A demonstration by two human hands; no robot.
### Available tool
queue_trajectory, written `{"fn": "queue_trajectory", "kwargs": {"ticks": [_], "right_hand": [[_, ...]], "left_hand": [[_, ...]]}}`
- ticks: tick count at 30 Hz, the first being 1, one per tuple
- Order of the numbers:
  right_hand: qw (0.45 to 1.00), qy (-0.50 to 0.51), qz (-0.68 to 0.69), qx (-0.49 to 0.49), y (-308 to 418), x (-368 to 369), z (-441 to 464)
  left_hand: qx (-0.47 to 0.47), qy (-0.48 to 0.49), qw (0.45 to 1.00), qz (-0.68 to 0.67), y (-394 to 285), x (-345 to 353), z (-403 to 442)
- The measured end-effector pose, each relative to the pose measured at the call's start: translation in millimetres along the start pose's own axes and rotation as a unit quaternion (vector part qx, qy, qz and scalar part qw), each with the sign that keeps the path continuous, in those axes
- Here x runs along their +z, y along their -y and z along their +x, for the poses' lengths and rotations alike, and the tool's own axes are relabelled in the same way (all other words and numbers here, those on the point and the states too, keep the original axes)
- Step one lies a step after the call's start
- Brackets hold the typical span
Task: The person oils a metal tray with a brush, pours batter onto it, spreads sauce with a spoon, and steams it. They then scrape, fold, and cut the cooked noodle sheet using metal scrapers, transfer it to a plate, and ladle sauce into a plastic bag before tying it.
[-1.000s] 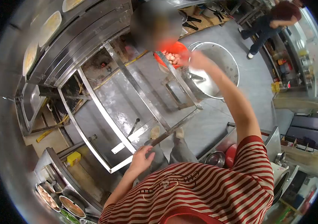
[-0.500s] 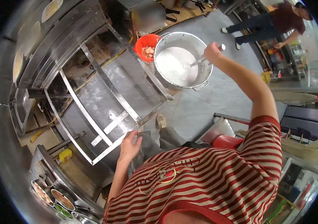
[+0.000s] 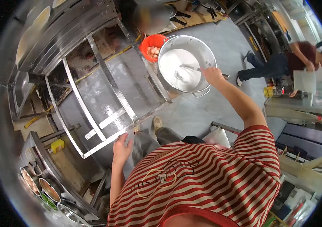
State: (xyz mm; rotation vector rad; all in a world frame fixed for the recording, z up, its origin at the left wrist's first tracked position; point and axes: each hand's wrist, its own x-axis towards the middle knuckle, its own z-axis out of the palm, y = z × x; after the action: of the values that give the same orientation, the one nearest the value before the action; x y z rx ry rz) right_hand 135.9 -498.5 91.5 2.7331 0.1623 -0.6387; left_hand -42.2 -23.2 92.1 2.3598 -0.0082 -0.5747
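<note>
Metal utensil (image 3: 192,68) clamped in its grip, the right hand (image 3: 213,76) reaches over the pot (image 3: 202,50); the left hand (image 3: 121,151) hangs open.

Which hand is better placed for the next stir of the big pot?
Probably the right hand: it grips the utensil dipping into the pot, while the left hand is by the metal frame, farther away.

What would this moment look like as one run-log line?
Right hand: gripping utensil, end in pot of white liquid | left hand: open, by metal frame | red bucket: beside pot, holding pale chunks
</note>
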Motion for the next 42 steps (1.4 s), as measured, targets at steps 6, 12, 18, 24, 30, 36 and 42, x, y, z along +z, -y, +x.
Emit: {"fn": "queue_trajectory", "kwargs": {"ticks": [6,12,18,24,30,36,42], "right_hand": [[0.999,0.03,-0.029,0.033,-8,29,25],[0.916,0.322,0.231,-0.054,-47,29,18],[0.783,0.396,0.438,-0.196,-23,20,5],[0.637,0.358,0.683,-0.005,29,42,-2],[0.855,0.124,0.502,0.018,45,77,23],[0.979,0.007,0.2,0.041,44,44,1],[0.962,0.18,0.086,-0.187,32,1,-17]], "left_hand": [[-0.001,-0.013,0.999,-0.037,-18,5,3],[0.026,-0.051,0.995,-0.083,-6,5,-8],[0.016,-0.071,0.996,-0.052,29,25,-9],[0.0,-0.032,0.996,-0.081,29,24,4],[0.025,-0.024,0.998,-0.059,26,13,8],[0.014,-0.017,0.998,-0.066,27,11,8],[0.058,-0.034,0.997,-0.025,9,2,6]]}}
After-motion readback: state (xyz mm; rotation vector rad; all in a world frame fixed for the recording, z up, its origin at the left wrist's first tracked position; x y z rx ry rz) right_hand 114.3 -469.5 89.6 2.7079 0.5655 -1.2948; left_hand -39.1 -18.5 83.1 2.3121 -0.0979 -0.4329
